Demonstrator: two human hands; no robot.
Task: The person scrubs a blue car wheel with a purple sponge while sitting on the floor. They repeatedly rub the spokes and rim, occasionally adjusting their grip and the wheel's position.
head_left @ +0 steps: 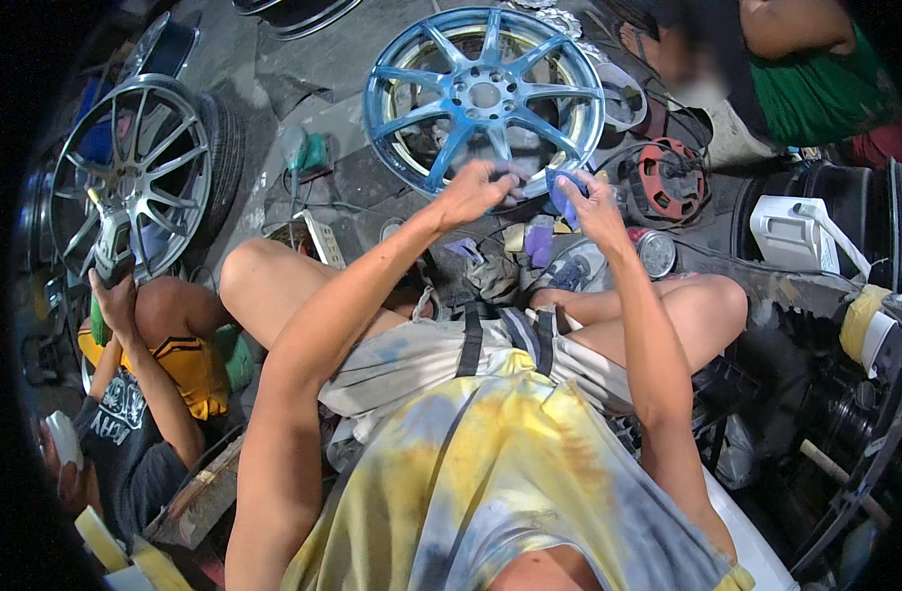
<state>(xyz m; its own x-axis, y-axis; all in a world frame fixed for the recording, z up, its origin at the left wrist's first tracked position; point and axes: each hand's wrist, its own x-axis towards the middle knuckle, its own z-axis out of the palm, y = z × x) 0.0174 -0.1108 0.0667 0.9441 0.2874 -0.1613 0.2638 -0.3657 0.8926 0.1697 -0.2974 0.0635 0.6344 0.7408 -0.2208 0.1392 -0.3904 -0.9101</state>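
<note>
In front of me lies a multi-spoke car wheel rim (485, 95), blue with paler, worn patches on its spokes and edge. My left hand (473, 191) is over its near edge with the fingers curled in, slightly blurred; whatever they may hold is hidden. Beside it, at the rim's near right edge, my right hand (597, 209) pinches a folded blue sheet of sandpaper (562, 200) between thumb and fingers. A purple pad (538, 246) lies on the floor just below the hands.
A teal power sander (306, 152) and a red cable reel (670, 179) flank the rim. A can (654, 252) stands by my right knee. At left, a person holds a tool against a silver wheel (135, 177). Another person sits at upper right, near a white box (792, 234).
</note>
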